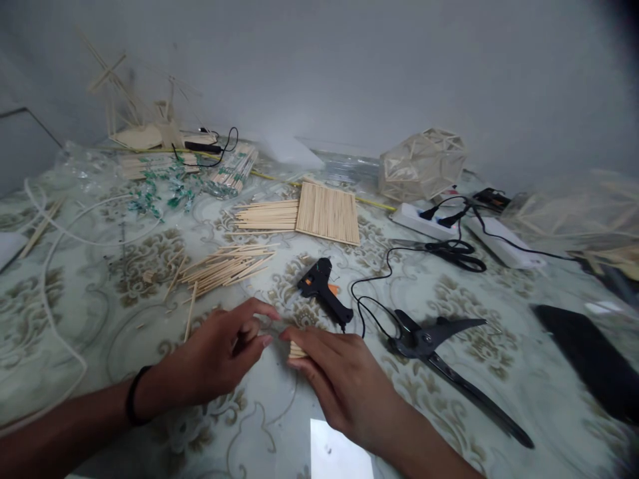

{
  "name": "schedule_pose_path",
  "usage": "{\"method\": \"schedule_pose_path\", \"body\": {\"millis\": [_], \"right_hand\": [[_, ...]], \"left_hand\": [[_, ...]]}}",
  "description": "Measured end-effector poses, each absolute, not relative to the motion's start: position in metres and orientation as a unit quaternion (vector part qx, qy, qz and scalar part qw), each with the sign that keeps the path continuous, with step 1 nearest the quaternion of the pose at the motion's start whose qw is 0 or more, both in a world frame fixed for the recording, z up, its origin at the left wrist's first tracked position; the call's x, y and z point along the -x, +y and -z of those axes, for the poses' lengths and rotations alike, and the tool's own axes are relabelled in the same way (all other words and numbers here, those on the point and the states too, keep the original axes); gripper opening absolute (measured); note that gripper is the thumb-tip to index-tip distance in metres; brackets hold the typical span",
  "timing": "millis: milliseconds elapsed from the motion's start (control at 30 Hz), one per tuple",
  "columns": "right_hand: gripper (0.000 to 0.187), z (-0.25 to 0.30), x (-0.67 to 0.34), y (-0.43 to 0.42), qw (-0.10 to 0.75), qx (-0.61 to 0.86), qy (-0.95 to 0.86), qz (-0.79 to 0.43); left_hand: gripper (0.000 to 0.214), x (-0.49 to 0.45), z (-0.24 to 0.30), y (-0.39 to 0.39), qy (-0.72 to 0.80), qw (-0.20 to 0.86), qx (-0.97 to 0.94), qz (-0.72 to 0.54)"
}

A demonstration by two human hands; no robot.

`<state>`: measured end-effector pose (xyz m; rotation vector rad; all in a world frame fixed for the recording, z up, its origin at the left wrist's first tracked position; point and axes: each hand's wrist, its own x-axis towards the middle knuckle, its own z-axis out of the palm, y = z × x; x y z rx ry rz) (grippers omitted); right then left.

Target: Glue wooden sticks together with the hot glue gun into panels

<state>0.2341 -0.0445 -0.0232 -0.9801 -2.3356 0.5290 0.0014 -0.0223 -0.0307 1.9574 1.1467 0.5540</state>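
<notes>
My right hand (339, 376) is closed around a small stack of wooden sticks (297, 350), whose pale ends stick out past the fingertips. Just left of it, my left hand (219, 352) has its index finger and thumb apart, with the other fingers curled; nothing shows in its grasp. Behind my left hand lies a loose pile of wooden sticks (224, 269). A black glue gun (324, 289) rests on its side beyond both hands. Further back, a flat panel of sticks glued side by side (328, 214) overlaps another row of sticks (267, 215).
Black-handled shears (439, 342) and a dark phone-like slab (589, 359) lie on the right. Scissors (452, 253) and power strips (424, 221) sit behind them, with cables trailing. Stick frameworks (422, 163) and wrapped stick bundles (233, 169) stand along the wall. A white cable (44, 279) loops at left.
</notes>
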Motion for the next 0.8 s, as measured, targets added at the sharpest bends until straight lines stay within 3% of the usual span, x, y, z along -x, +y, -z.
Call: {"method": "schedule_pose_path", "body": {"millis": [133, 300, 467, 800], "right_hand": [[0.026, 0.022, -0.235, -0.045, 0.276, 0.363, -0.867, -0.202], [0.026, 0.021, -0.234, -0.045, 0.282, 0.36, -0.868, -0.194], [0.023, 0.021, -0.233, -0.045, 0.276, 0.367, -0.868, -0.191], [0.032, 0.021, -0.221, -0.042, 0.264, 0.348, -0.888, -0.141]], "left_hand": [[0.029, -0.003, 0.031, -0.022, 0.415, 0.387, -0.786, -0.246], [0.009, -0.004, 0.028, -0.022, 0.399, 0.367, -0.807, -0.235], [0.029, -0.003, 0.021, -0.022, 0.397, 0.384, -0.806, -0.211], [0.031, -0.013, 0.014, -0.028, 0.399, 0.468, -0.776, -0.135]]}}
